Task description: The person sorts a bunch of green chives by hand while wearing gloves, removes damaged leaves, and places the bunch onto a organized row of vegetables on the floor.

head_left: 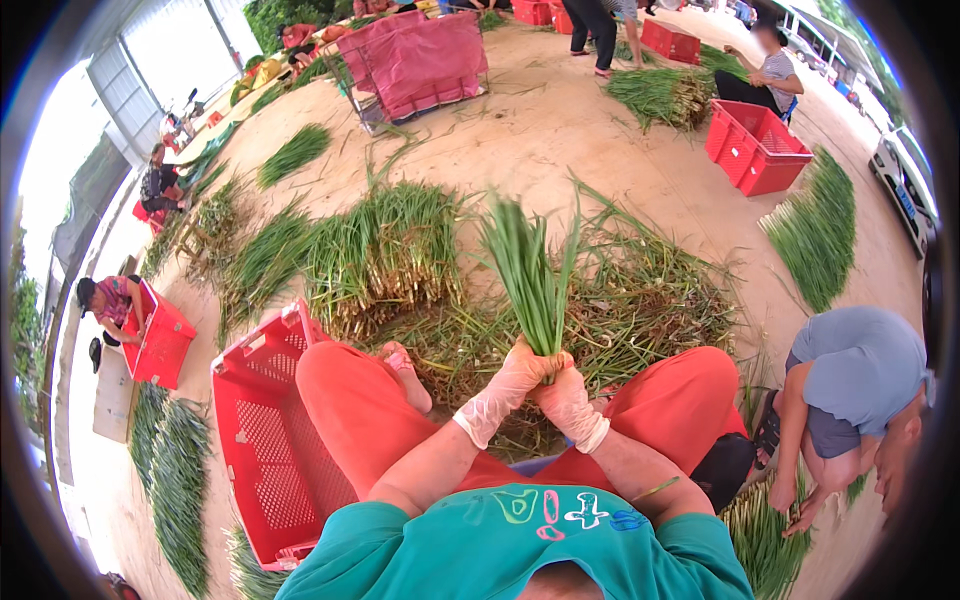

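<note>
I hold a bunch of green onions (535, 290) upright in front of me, its long green leaves fanning up and away. My left hand (512, 385), in a thin see-through glove, is closed around the base of the bunch. Pressed against it, my right hand (570, 400) wears the same kind of glove and is also closed on the lower stalks. The stalk ends are hidden by my fingers. Beneath and beyond my hands lies a heap of loose leaves and trimmings (650, 310). A thick pile of untrimmed green onions (385, 245) stands just left of it.
A red plastic crate (262, 450) stands beside my left knee. On my right a person in a blue shirt (850, 360) bends down over green onions (765, 530). Farther off are another red crate (755, 150), a pink-draped frame (415, 65), a parked car (905, 190) and several seated workers.
</note>
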Available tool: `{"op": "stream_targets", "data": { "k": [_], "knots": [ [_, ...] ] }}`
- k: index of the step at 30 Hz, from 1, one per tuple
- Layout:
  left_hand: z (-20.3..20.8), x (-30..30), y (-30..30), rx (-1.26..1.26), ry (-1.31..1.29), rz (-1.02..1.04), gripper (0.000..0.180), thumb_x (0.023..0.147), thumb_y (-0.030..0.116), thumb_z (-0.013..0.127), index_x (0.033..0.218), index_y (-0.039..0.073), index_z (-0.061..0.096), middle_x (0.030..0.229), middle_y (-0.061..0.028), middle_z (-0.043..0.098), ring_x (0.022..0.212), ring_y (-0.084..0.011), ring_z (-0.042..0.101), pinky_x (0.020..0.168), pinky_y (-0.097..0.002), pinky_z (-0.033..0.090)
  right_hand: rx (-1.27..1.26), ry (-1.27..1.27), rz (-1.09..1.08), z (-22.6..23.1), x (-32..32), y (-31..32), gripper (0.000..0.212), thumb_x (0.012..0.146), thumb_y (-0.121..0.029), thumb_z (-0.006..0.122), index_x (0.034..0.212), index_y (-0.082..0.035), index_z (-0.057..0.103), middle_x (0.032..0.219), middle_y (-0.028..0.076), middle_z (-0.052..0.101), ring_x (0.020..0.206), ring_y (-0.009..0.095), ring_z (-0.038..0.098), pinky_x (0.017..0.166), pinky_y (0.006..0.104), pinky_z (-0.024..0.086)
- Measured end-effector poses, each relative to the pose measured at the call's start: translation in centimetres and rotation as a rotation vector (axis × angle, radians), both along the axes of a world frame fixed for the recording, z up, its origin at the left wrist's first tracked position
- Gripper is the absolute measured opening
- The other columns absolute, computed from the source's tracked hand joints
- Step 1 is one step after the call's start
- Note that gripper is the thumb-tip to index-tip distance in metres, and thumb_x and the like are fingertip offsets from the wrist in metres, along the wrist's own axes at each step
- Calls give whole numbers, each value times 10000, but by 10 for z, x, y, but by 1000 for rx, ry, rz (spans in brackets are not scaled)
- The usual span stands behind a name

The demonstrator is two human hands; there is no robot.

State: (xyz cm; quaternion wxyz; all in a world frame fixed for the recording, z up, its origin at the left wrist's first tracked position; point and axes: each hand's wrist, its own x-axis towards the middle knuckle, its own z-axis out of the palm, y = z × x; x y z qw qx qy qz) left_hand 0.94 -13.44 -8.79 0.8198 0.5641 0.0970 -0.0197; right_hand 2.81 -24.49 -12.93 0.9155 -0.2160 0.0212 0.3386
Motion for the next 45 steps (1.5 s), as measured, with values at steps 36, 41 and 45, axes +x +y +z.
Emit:
{"op": "stream_targets", "data": {
  "k": [36, 41, 45],
  "knots": [
    [68, -36, 24, 1354, -428, 99, 443, 805, 225, 802, 1148, -8, 648, 898, -137, 600, 785, -278, 606, 705, -368, 505, -327, -341, 5, 87, 51, -32, 446, 752, 40, 726, 1177, 2, 600, 938, 123, 686, 768, 208, 675, 681, 326, 561],
    [114, -12, 40, 1062, -490, 327, 218, 862, -25, 690, 1078, 3, 677, 850, -26, 610, 712, -97, 560, 655, -244, 486, -296, -371, 84, 84, 48, -24, 539, 739, 85, 706, 1253, 10, 563, 918, 127, 679, 729, 200, 661, 662, 317, 546],
    [143, 12, 41, 1170, -662, 334, 393, 829, -94, 659, 1196, 46, 681, 800, -30, 522, 691, -133, 522, 623, -259, 452, -305, -386, 172, 90, 42, -25, 643, 720, 120, 684, 1331, 35, 505, 902, 161, 659, 704, 215, 643, 679, 324, 543]
  ]
}}
